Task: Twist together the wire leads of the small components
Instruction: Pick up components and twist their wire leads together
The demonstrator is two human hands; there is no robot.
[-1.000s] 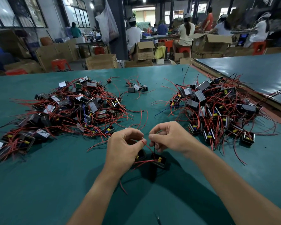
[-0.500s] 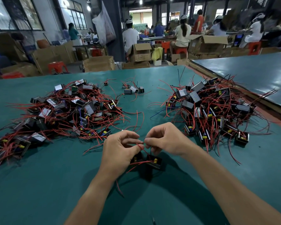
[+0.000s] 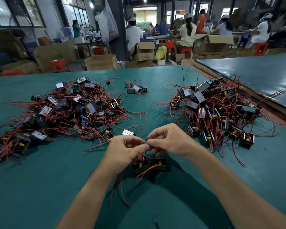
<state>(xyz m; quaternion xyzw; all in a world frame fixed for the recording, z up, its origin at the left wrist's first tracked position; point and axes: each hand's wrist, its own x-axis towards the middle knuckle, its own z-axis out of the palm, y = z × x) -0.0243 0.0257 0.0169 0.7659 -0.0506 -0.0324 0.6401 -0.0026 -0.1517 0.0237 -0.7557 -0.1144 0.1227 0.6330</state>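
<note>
my left hand (image 3: 125,152) and right hand (image 3: 169,140) meet fingertip to fingertip just above the green table (image 3: 48,187); each is pinched shut, thumb against forefinger, on the thin wire leads (image 3: 144,156) that rise from below — the exact spot where the wires cross is hidden behind my fingers, so i cannot tell how far they are wound; right under the hands two small black components (image 3: 149,165) sit side by side on the table, touching, each showing a yellow bit on top; a red lead (image 3: 145,171) runs slantwise across their front, and more red and black wire trails toward me over the cloth; out to my left lies a big left heap (image 3: 64,111) of the same black blocks tangled in red wire, some with shiny silver faces; to my right a second right heap (image 3: 221,109), just as tangled; between the two, farther back, a few loose pieces (image 3: 136,88) lie apart; beyond the table edge stand cardboard boxes (image 3: 144,51) and red stools (image 3: 59,64), with seated workers (image 3: 186,33) at benches, blurred.
</note>
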